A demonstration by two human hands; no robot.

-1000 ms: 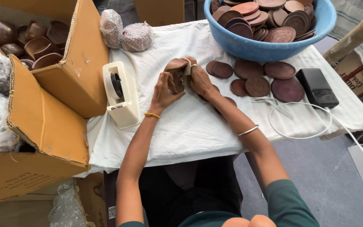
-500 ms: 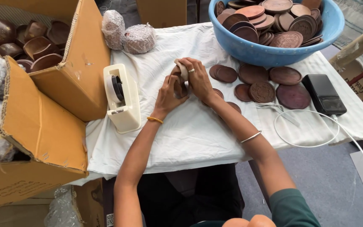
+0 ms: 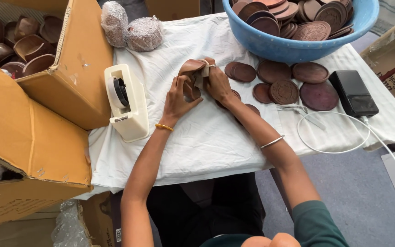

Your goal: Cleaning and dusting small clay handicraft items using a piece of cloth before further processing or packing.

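Both hands — left hand (image 3: 179,98), right hand (image 3: 218,82) — now grip a brown bowl (image 3: 190,73), tilted up. Earlier it sat lower.

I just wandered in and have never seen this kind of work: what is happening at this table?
A person holds a small brown bowl up between both hands, the left hand cupping it from below and the right hand pressing a pale scrap against it. They work over a white-clothed table. A cream tape dispenser stands to their left, flat brown discs lie to the right, and a blue tub holds many more. An open cardboard box holds more brown bowls.
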